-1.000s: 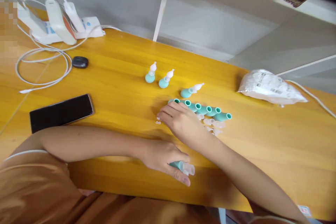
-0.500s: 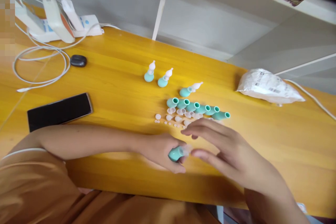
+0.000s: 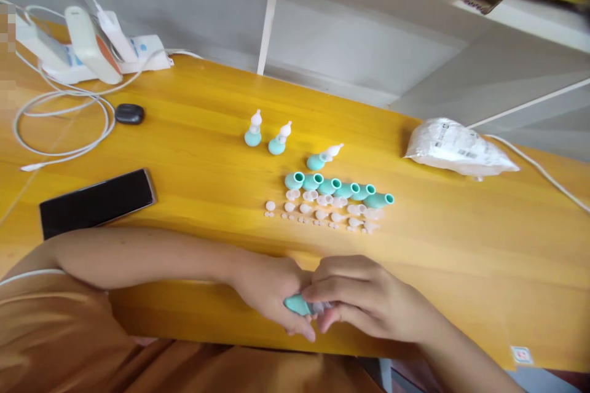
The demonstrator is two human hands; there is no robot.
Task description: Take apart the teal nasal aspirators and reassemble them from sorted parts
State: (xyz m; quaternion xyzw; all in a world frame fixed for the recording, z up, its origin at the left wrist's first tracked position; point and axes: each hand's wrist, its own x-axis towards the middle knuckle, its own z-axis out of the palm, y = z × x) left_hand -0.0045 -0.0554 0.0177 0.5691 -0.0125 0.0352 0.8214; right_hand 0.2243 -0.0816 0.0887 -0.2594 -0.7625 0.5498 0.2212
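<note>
Near table edge, both hands meet over one teal bulb (image 3: 296, 304). Left hand (image 3: 271, 290) curled around the bulb, gripping it from the left; right hand (image 3: 357, 301) closed in from the right, fingertips (image 3: 318, 290) pinching a clear tip (image 3: 319, 306) at the bulb's mouth — the two hands touching. Bulb lies on its side, just above the table (image 3: 461, 270) edge, mostly hidden by fingers. Farther out on the table: a row of six open teal bulbs (image 3: 338, 188), lying on their sides, touching one another. Just in front of them, a scatter of small clear parts (image 3: 322, 212) in loose rows. Behind the row — three finished pieces (image 3: 279, 142), teal bulb with white tip, two upright, one tipped over. Black phone (image 3: 94, 201) to the left; white packet (image 3: 454, 148) to the right, well apart.
</note>
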